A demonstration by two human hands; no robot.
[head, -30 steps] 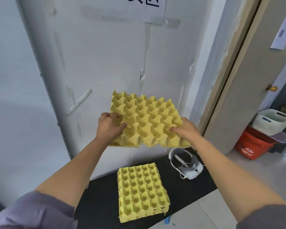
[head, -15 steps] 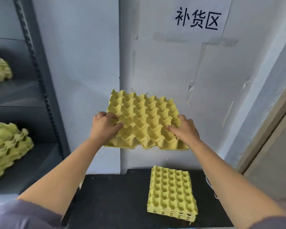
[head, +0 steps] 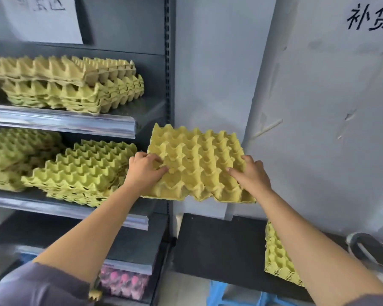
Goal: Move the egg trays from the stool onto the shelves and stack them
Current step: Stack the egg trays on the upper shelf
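Left hand (head: 145,171): grips the tray (head: 199,160) at its near-left edge, thumb on top.
Right hand (head: 251,175): grips its near-right edge.
Tray: in the air, at 3 o'clock of the shelf stack (head: 82,171).
Stool (head: 219,244): second tray (head: 276,255) on it, at 5 o'clock.

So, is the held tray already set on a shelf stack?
No, left hand and right hand hold the tray in the air, right of the shelf stack.

One left hand (head: 145,171), one right hand (head: 251,176), one loose yellow moulded-pulp egg tray (head: 199,155), three shelved tray piles (head: 82,171), one lower tray pile (head: 274,257)
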